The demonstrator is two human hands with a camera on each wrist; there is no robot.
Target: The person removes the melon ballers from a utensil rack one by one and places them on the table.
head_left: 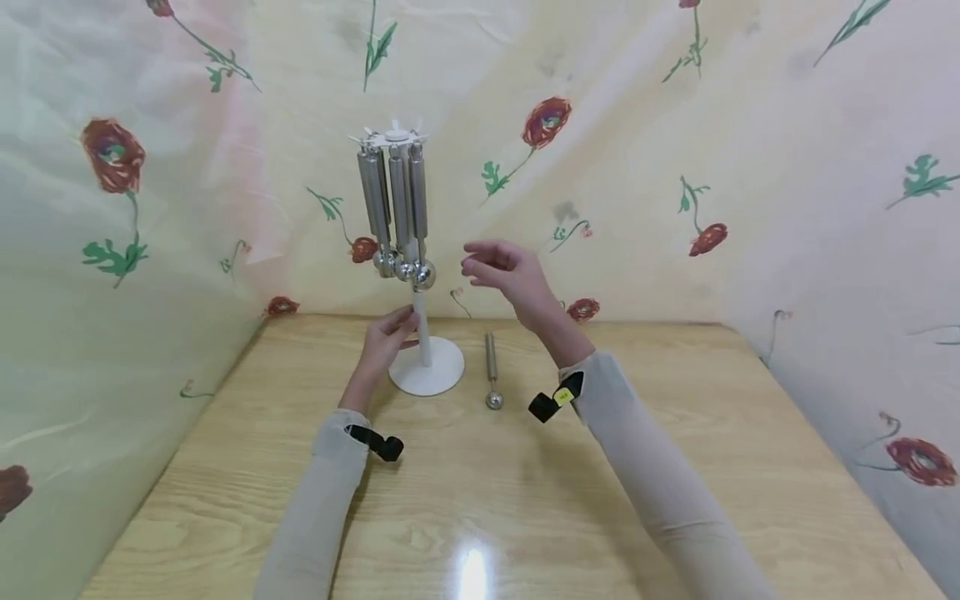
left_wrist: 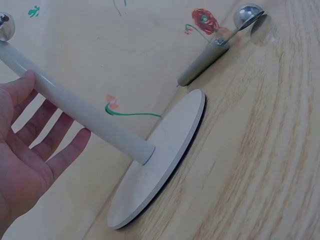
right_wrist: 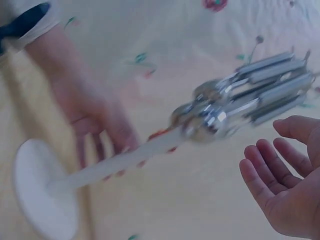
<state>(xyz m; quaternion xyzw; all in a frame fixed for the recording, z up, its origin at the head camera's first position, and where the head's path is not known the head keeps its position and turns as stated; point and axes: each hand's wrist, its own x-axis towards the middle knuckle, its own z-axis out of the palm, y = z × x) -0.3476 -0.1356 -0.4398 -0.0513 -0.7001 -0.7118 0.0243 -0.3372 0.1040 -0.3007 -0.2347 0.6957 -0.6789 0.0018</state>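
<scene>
A white stand point(head_left: 420, 329) with a round base point(left_wrist: 165, 160) stands upright on the table. From its top ring point(head_left: 396, 136) hang several metal scoops point(head_left: 401, 196) with cylindrical handles and round, shiny ends pointing down. My left hand point(head_left: 386, 342) holds the pole below the scoops, thumb on one side and fingers behind it, as the left wrist view point(left_wrist: 30, 135) shows. My right hand point(head_left: 513, 279) is raised to the right of the hanging scoops, fingers slightly bent, holding nothing. One loose scoop point(head_left: 492, 371) lies on the table right of the base.
The wooden table point(head_left: 465, 483) reaches back to a flower-patterned cloth point(head_left: 637, 167) that hangs behind it and along both sides. The loose scoop's round end point(left_wrist: 248, 16) points toward the front. Black straps with small cameras point(head_left: 555, 398) sit on both wrists.
</scene>
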